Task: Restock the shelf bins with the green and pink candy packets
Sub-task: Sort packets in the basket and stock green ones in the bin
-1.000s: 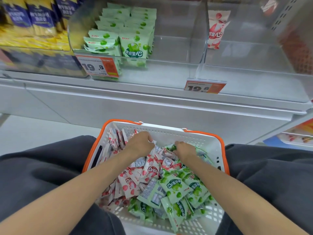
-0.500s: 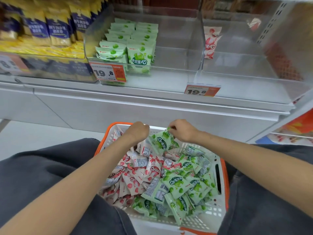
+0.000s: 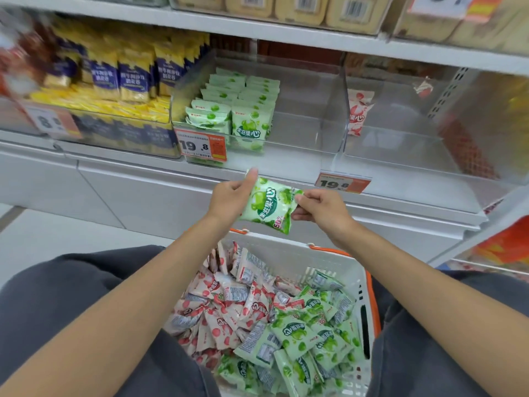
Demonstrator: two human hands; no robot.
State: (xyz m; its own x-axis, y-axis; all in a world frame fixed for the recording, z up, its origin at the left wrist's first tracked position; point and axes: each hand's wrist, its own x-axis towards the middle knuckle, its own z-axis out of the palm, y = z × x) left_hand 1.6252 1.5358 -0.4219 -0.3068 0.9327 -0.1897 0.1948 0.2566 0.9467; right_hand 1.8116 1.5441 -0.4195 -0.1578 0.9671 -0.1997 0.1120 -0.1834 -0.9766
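1. Two hands now share one green packet. Your left hand pinches its upper left corner, thumb pointing up. Your right hand pinches its right edge between the thumb and curled fingers.
2. A second ago both hands were down among the packets in the basket, and half a second ago the packet was only at the far rim. Now it is lifted above the basket, printed face toward you, in front of the shelf's front edge.
3. That reads as the pick finished and the carry begun. The packet is not yet in any bin.
4. Beyond your hands, up and slightly left, the green bin holds rows of shelved green packets on its left side. Its right side is bare floor, which looks like the natural spot.
5. Right of the clear divider, the pink bin holds a single pink packet standing near that divider.
6. Plenty remains in the basket, a pink heap on the left and a green heap on the right. Restocking looks far from done.
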